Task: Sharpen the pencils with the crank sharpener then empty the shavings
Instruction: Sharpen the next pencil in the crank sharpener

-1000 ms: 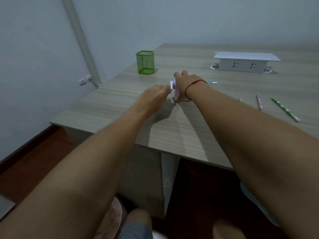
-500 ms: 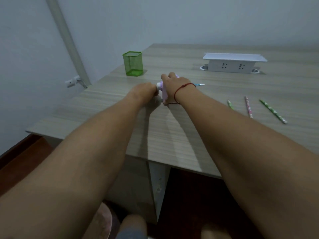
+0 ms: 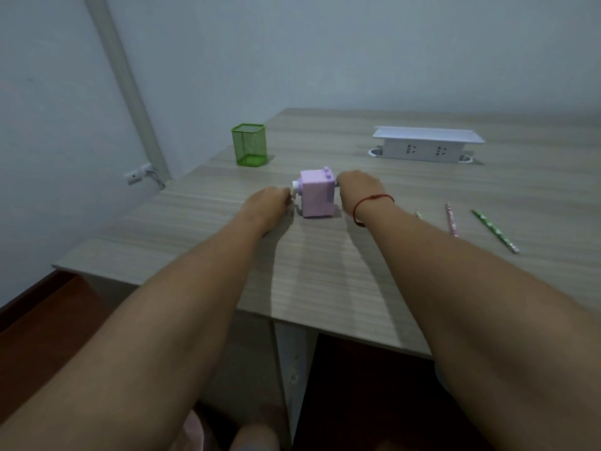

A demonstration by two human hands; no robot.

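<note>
1. A small lilac crank sharpener (image 3: 317,197) stands upright near the middle of a pale wood-grain desk (image 3: 325,288), with one hand on each side of it.
2. The left hand (image 3: 266,206) is curled at the sharpener's left end, where a white hub sticks out. It seems to pinch the crank there, though the handle itself is hidden.
3. The right hand (image 3: 357,188), a red string around its wrist, is closed at the right end. Whether it grips a pencil or only braces the body cannot be told.
4. To crank well, I judge the body should be pressed firmly down so it does not slide, with even turns.
5. Three pencils (image 3: 451,219) lie loose to the right, well apart from the sharpener.
6. A green mesh pencil cup (image 3: 249,144) stands behind on the left and looks empty.
7. The shavings drawer's contents are not visible.
</note>
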